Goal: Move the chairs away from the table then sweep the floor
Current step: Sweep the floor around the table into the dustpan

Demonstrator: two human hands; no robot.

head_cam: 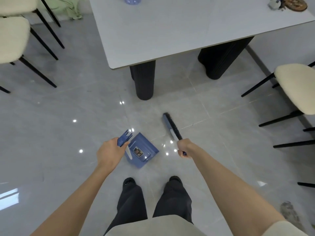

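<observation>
I stand on a glossy grey tiled floor [68, 130] in front of a white table [170, 31] on dark ribbed legs. My left hand [109, 153] grips the blue handle top of a long-handled blue dustpan [141, 150], whose pan rests on the floor just ahead of my feet. My right hand [185, 148] grips the handle of a broom [170, 126]; its dark bristle head touches the floor in front of the table leg. Two cream chairs [12, 34] stand apart from the table at the left, and another cream chair [296, 87] stands at the right.
A pale green cloth [68, 7] lies on the floor beyond the left chairs. A blue bottle base [132, 0] and small items [288, 4] sit on the table. A grey dusty patch [288, 210] marks the floor at lower right. Black chair legs [293, 143] reach in from the right.
</observation>
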